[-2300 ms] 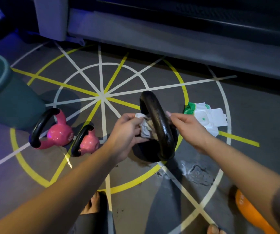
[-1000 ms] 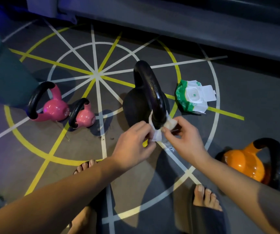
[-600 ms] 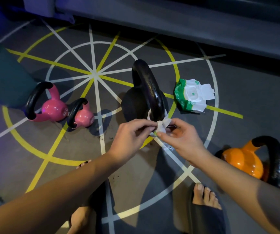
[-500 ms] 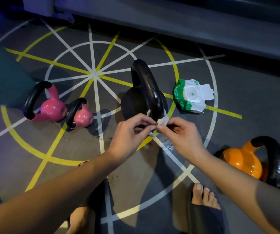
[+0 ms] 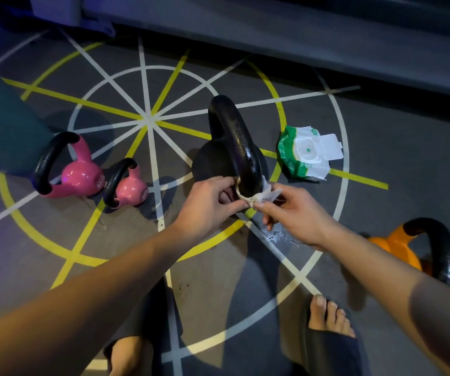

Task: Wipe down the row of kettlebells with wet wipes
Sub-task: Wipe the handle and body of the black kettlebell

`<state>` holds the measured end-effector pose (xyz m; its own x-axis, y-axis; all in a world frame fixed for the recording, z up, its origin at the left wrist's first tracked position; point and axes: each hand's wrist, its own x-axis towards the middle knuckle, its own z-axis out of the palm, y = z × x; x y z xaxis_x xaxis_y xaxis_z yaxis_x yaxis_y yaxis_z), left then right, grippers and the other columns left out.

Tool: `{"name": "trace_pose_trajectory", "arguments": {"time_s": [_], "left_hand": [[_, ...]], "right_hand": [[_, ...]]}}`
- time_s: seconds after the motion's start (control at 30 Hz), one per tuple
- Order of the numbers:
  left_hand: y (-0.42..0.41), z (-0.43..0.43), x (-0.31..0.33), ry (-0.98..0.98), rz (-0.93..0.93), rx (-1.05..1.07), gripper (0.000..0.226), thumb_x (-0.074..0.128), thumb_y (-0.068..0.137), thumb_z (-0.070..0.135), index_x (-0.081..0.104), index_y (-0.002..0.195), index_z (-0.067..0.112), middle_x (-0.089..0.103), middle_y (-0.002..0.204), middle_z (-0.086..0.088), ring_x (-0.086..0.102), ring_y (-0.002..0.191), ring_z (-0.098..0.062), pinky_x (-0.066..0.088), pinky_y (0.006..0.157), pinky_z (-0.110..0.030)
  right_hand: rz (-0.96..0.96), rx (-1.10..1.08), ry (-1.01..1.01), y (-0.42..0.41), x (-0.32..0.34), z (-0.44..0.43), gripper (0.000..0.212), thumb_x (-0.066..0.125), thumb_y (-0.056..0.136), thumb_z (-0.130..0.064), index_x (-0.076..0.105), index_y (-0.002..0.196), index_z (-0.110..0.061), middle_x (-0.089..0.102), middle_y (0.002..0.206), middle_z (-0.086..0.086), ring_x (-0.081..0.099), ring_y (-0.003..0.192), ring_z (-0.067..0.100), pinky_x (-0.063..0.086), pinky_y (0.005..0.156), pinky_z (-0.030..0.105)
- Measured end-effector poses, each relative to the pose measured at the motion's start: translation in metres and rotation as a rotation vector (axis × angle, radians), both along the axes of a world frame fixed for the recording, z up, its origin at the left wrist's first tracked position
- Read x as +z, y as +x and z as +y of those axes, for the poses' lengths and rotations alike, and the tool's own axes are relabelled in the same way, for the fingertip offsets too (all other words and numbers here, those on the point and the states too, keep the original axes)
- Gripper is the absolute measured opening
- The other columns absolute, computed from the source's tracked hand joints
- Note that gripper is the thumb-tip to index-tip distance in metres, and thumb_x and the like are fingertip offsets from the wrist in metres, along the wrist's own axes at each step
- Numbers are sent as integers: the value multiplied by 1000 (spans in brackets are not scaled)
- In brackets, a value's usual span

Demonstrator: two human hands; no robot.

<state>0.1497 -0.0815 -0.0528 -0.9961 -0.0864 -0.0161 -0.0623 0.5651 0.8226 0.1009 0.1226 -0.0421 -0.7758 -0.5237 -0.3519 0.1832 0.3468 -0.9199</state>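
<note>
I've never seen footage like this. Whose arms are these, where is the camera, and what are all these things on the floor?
No machine here: these are a person's bare arms, filmed by one camera worn on the head, looking down, so the arms enter from the bottom edge. On the floor are a black kettlebell, a larger pink kettlebell and a smaller pink kettlebell to its left, and an orange kettlebell at the right edge. A pack of wipes lies right of the black one, lid open. The left hand and right hand each pinch an end of a wet wipe looped round the lower end of the black kettlebell's handle.
</note>
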Motion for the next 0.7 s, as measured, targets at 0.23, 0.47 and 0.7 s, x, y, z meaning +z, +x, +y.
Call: {"name": "trace_pose_trajectory", "arguments": {"time_s": [0.23,0.47,0.7], "left_hand": [[13,12,4,359,14,173,19,76,89,8,79,107,10,73,84,-4,71,67,-20,58,64,-31],[14,20,20,518,-54,316,10,73,93,16,77,93,26,78,78,0,75,73,-16,56,62,-24],[14,7,20,48,163,187,21,66,97,42,73,98,22,74,82,10,72,80,-7,60,70,-41]], "right_hand": [[174,-48,17,1,14,-12,20,70,93,-18,74,84,-34,63,72,-7,63,67,15,56,66,37],[144,-125,-28,-1,28,-14,10,74,89,-24,79,92,-16,68,72,17,62,67,21,56,68,43],[308,-451,-105,19,28,-28,5,79,85,-15,77,87,-11,72,72,7,69,63,19,55,60,25]]}}
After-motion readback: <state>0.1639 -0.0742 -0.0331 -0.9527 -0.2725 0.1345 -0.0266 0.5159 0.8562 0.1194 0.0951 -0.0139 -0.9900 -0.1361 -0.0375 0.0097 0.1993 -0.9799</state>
